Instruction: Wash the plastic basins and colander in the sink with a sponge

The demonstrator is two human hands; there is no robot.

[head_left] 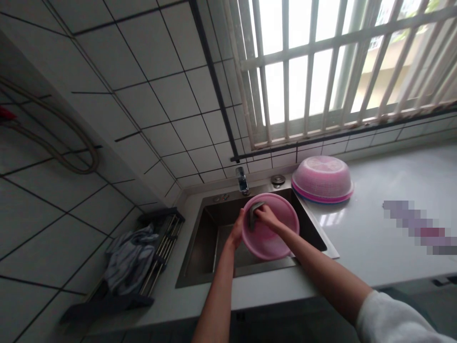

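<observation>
A pink plastic basin (pixel 274 238) is tilted over the steel sink (pixel 200 252), its inside turned toward me. My left hand (pixel 237 232) grips the basin's left rim. My right hand (pixel 267 216) presses a grey scouring pad (pixel 254 213) against the basin's inner wall near the top, fingers closed on it. Both forearms reach in from the bottom of the picture.
A pink colander (pixel 322 178) lies upside down on the white counter (pixel 385 238) to the right of the sink. The tap (pixel 242 180) stands behind the sink. A dish rack (pixel 157 257) with a grey-blue cloth (pixel 130 257) sits at the left. A barred window is above.
</observation>
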